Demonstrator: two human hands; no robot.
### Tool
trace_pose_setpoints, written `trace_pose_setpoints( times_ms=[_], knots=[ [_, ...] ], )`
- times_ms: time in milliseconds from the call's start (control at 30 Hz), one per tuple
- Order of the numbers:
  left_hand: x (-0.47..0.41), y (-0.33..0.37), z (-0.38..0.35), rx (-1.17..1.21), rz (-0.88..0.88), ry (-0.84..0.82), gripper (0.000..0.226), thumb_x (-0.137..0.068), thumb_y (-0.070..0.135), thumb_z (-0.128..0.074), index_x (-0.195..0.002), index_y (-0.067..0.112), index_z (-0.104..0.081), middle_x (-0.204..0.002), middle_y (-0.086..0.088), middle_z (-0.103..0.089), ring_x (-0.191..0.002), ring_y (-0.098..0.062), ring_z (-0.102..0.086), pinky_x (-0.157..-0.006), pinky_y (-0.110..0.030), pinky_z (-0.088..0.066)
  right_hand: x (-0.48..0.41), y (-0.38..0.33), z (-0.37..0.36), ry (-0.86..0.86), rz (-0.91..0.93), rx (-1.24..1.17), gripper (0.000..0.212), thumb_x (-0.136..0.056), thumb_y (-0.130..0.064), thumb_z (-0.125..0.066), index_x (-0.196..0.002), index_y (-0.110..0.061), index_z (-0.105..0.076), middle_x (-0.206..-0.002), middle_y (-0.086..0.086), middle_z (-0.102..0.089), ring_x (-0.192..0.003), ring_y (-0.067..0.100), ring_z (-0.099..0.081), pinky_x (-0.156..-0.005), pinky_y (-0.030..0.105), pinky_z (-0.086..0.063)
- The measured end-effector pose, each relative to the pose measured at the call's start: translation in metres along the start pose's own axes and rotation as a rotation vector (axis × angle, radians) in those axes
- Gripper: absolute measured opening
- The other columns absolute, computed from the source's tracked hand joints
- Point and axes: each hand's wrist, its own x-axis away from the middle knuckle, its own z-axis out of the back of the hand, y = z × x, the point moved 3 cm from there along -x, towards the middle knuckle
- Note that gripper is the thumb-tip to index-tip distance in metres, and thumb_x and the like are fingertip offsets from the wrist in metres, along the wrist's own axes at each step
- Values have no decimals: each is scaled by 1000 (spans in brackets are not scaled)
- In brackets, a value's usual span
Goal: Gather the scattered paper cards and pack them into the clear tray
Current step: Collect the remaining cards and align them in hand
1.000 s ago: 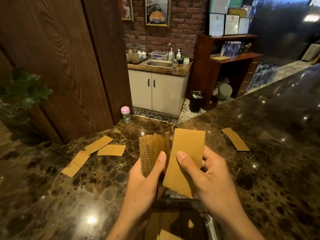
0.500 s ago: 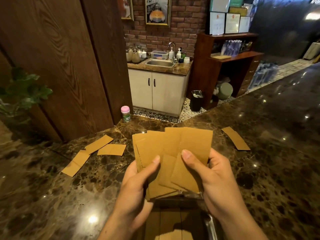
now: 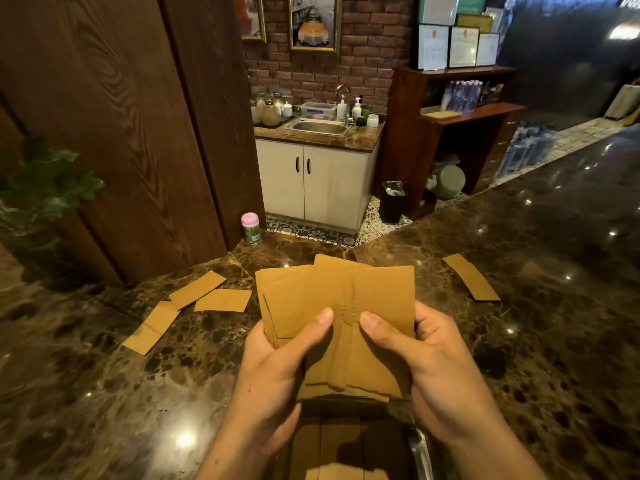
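Both hands grip one bunch of brown paper cards (image 3: 329,299) above the marble counter. My left hand (image 3: 277,365) pinches its left half with the thumb on top. My right hand (image 3: 429,358) pinches its right half the same way. Directly below the bunch sits the clear tray (image 3: 420,445) at the near edge, with brown cards lying flat inside it. Three loose cards lie to the left: one (image 3: 198,289), one (image 3: 223,301) and one (image 3: 150,328). A single card (image 3: 470,276) lies to the right.
The dark marble counter (image 3: 519,341) runs off to the right. A small pink-lidded jar (image 3: 252,228) stands at its far edge beside a wooden pillar (image 3: 145,133). A green plant (image 3: 41,181) is at the far left. Beyond the counter is a sink cabinet (image 3: 315,181).
The fanned, partly edge-on cards have been turned flat and squeezed together into a tighter bunch. Both hands have closed in on it and lowered toward the tray.
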Motion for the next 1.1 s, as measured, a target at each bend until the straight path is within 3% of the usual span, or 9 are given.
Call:
trace_pose_setpoints(
  times_ms=[433, 533, 600, 667, 767, 867, 967, 1100],
  knots=[
    [-1, -2, 4, -47, -6, 8, 39, -75, 13, -75, -113, 10, -67, -103, -13, -78, -95, -30, -75, -80, -44, -60, -2, -3, 8, 63, 45, 12, 25, -89, -10, -69, -114, -8, -74, -106, 12, -81, -97, 29, -78, -72, 35, -65],
    [-3, -3, 7, -93, -87, 93, 33, -76, 7, -76, -108, 10, -69, -100, -13, -79, -92, -29, -76, -77, -43, -61, 0, -5, 11, 133, 141, 225, 20, -91, -13, -72, -110, -16, -76, -103, 3, -82, -96, 22, -79, -80, 43, -65],
    [-6, -2, 10, -214, -174, 151, 28, -77, 8, -78, -104, 11, -73, -97, -10, -79, -91, -27, -76, -76, -43, -61, 2, -8, 12, 228, 237, 482, 17, -91, -21, -74, -108, -23, -77, -99, -11, -81, -92, 9, -77, -81, 39, -63],
    [-8, 0, 8, -379, -256, 163, 23, -80, 19, -78, -103, 16, -75, -97, -2, -80, -91, -20, -76, -78, -40, -61, 7, -10, 8, 285, 270, 641, 16, -87, -33, -75, -103, -34, -75, -94, -23, -78, -87, -1, -74, -78, 31, -62],
    [-7, -3, 0, -532, -290, 125, 25, -81, 37, -72, -100, 22, -76, -94, 7, -80, -90, -12, -75, -78, -32, -61, 10, -8, -4, 222, 251, 631, 13, -86, -41, -72, -100, -41, -71, -94, -26, -76, -88, -4, -72, -75, 27, -62],
    [-2, -13, -10, -360, -128, 74, 28, -82, 40, -66, -99, 20, -76, -95, -1, -80, -91, -20, -76, -81, -41, -60, 5, -3, -10, 128, 225, 518, 15, -93, -29, -72, -108, -32, -74, -96, -15, -79, -89, 6, -75, -81, 37, -64],
    [1, -19, -12, -71, 62, 12, 28, -90, 23, -62, -114, 10, -70, -106, -15, -77, -99, -31, -74, -84, -45, -59, 0, -1, -9, 126, 212, 422, 17, -96, -20, -70, -112, -25, -73, -100, -4, -80, -93, 15, -76, -87, 49, -62],
    [2, -18, -6, 52, 109, -56, 32, -87, 8, -68, -118, 2, -67, -111, -24, -74, -98, -35, -73, -77, -42, -62, -3, 5, -3, 156, 189, 407, 26, -92, -38, -73, -118, -34, -68, -110, -4, -76, -101, 14, -74, -90, 49, -61]
  ],
)
